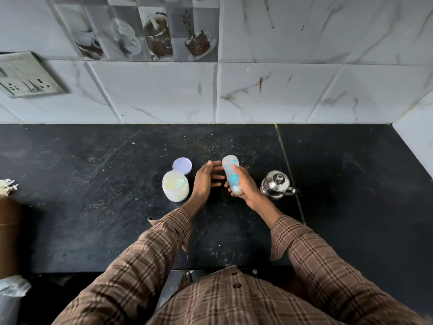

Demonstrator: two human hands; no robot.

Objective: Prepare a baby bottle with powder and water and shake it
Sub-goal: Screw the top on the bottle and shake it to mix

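My right hand (246,186) grips a baby bottle (230,171) with a blue and red print, held above the black counter (105,184) with its capped end tilted away from me. White milky liquid shows at its near end by my palm. My left hand (206,181) is open just left of the bottle, fingers spread toward it without touching. An open white powder jar (175,186) stands left of my left hand, with its pale lilac lid (182,165) lying on the counter behind it.
A small steel kettle with a lid (276,185) stands right of my right hand. A tiled wall (257,95) backs the counter, with a switch plate (28,76) at left. A brown object (9,233) sits at the left edge.
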